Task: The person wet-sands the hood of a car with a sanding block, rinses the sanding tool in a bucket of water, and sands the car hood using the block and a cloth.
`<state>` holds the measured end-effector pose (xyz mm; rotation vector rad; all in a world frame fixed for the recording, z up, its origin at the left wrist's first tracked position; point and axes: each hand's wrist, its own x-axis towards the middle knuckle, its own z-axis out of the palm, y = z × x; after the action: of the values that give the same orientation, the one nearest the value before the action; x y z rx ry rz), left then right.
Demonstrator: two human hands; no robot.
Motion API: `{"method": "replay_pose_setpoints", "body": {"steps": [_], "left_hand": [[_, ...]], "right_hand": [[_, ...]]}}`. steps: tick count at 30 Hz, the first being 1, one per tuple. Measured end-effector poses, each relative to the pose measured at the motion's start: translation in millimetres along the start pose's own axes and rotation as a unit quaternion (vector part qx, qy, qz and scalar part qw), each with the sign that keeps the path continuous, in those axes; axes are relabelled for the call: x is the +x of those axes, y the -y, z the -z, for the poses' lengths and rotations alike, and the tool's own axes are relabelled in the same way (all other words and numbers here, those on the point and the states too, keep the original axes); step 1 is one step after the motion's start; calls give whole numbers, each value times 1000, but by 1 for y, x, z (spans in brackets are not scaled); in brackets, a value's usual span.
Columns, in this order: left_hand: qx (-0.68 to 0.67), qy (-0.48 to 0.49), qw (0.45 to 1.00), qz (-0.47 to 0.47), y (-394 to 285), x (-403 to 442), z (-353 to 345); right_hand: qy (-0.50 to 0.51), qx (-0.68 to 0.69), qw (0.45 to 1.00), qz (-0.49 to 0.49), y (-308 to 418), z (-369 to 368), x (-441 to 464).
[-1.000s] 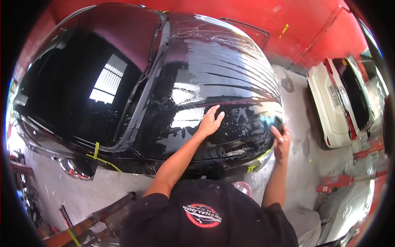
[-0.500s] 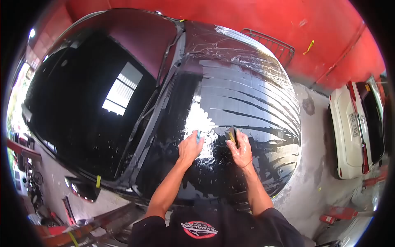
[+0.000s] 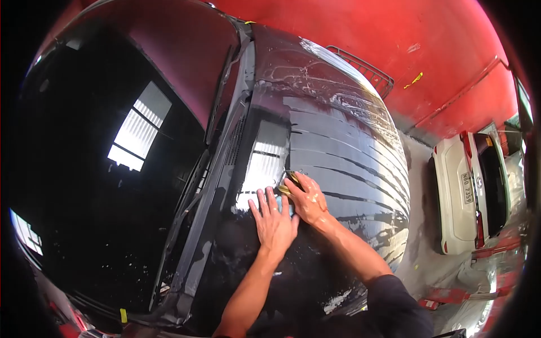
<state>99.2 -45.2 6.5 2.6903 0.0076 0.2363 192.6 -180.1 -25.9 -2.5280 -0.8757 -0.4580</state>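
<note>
The dark car hood (image 3: 236, 248) is wet, with long streaks fanning over its front half. My right hand (image 3: 310, 201) is closed on a small yellow and black squeegee (image 3: 288, 187), held against the hood beside a bright window reflection. Just left of it, my left hand (image 3: 275, 225) lies low over the surface with its fingers stretched and spread. A light blue piece (image 3: 291, 207) shows in the gap between its forefinger and thumb, seemingly kept there; most of it is hidden and its kind cannot be made out.
The windshield (image 3: 84, 197) and wiper cowl (image 3: 211, 191) lie to the left. Beyond the hood rises a red wall (image 3: 360, 28), with a dark metal rack (image 3: 363, 65) before it. A white car (image 3: 453, 197) stands at right on the concrete floor (image 3: 414, 225).
My right hand has moved left with the squeegee, up beside my left hand. The left fingers have gone from curled to spread. The view has shifted closer over the hood.
</note>
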Motion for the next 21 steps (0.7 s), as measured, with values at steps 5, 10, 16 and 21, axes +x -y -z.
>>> {"method": "replay_pose_setpoints", "body": {"steps": [5,10,16,21], "left_hand": [[-10,34,999,15,-7,8,1],[9,44,999,18,-9,12,-1],[29,19,999,5,-10,10,-6],[30,21,999,2,-8,11,-5]], "right_hand": [[-26,-15,998,-59,-77,-39,118],[-2,-9,992,-122,-160,-71,265],[-104,-16,994,-43,-121,-65,192],[-41,16,999,-16,-59,-32,127]]}}
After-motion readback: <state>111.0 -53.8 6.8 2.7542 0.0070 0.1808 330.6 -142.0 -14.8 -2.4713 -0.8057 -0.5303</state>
